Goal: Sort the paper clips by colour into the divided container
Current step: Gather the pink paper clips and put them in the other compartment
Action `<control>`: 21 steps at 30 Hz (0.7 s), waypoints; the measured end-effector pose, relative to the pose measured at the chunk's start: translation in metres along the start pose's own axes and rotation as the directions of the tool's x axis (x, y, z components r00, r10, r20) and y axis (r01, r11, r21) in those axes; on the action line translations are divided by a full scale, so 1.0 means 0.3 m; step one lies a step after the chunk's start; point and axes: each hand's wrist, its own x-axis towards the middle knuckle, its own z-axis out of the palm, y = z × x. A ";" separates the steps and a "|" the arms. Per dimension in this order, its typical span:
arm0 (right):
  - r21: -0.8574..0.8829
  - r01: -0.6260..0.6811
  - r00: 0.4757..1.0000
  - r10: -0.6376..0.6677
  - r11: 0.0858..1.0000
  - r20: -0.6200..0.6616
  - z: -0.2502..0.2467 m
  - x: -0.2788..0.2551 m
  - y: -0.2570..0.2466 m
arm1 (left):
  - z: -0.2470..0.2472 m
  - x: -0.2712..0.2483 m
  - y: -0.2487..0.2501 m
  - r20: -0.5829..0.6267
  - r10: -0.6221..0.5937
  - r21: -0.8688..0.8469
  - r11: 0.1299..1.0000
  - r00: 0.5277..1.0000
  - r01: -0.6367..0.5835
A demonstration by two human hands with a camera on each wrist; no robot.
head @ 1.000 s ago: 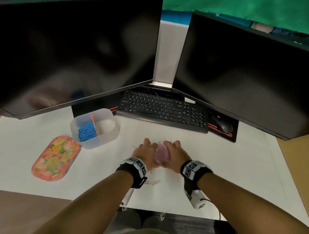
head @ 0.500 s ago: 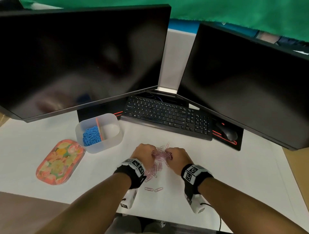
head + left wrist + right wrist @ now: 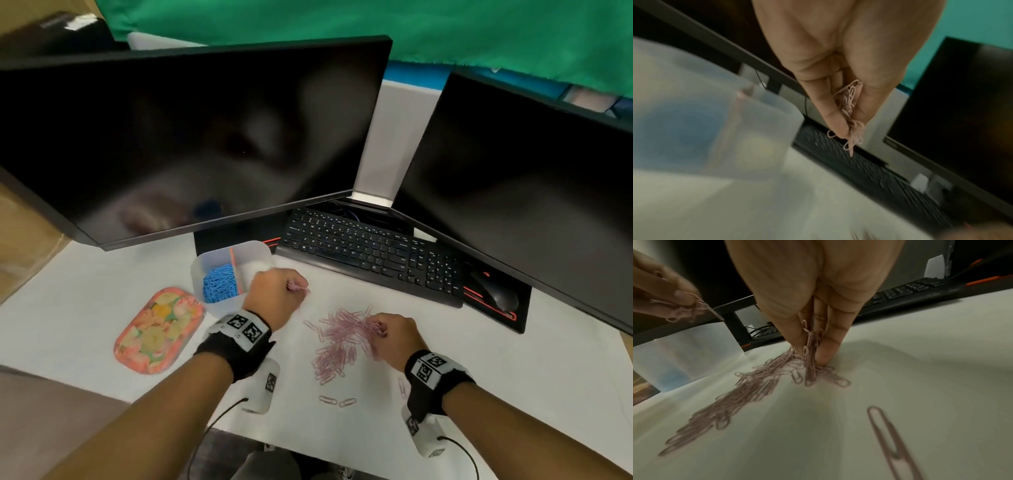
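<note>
Left hand (image 3: 277, 296): raised just right of the divided container (image 3: 205, 270), fingers and thumb pinched on a small bunch of pink clips (image 3: 851, 113), several dangling below the fingertips. The bunch hangs above the desk, near the container's right wall but not over its opening as far as the head view shows.

Right hand (image 3: 394, 337): lowered to the desk at the right edge of the pink clip pile (image 3: 339, 346), fingertips (image 3: 824, 353) closed round a tuft of clips, which trails down into the heap. The fingertips meet the desk surface there.

Pink clip pile: loose and spread on the white desk (image 3: 513, 377), between the two hands and nearer the right one; it stretches from the right fingertips toward the near left. Stray single clips: two (image 3: 337, 401) near of the pile, one or more beside the right wrist (image 3: 402, 387), one lying close to the lens in the right wrist view (image 3: 888, 439).

Divided container: translucent, two compartments parted by an orange divider (image 3: 235, 270). Left compartment holds blue clips (image 3: 219, 282); right compartment is partly hidden by the left hand, contents not discernible.

Surroundings: patterned oval tray (image 3: 159, 330) left of the container; black keyboard (image 3: 373, 255) far of the pile; black mouse (image 3: 493, 289) on a pad at far right; two dark monitors (image 3: 191, 137) behind.
</note>
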 end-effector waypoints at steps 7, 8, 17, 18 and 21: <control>0.008 -0.035 0.998 0.035 0.999 -0.043 -0.003 0.008 -0.010 | -0.192 0.125 -0.067 -0.212 -0.221 0.134 0.958 0.952 0.253; 0.019 -0.031 0.998 0.032 0.999 -0.046 -0.003 0.007 -0.022 | -0.190 0.140 -0.075 -0.183 -0.243 0.172 0.946 0.953 0.274; 0.264 0.035 0.999 -0.044 0.964 0.027 -0.042 0.002 -0.253 | -0.190 0.131 -0.104 -0.155 -0.211 0.192 0.952 0.965 0.239; 0.294 0.055 0.997 -0.068 0.954 0.034 -0.041 0.012 -0.297 | -0.196 0.111 -0.109 -0.164 -0.204 0.152 0.961 0.965 0.229; 0.336 0.128 0.987 -0.152 0.933 0.046 -0.015 0.074 -0.437 | -0.194 0.030 -0.132 -0.094 -0.130 0.102 0.985 0.987 0.140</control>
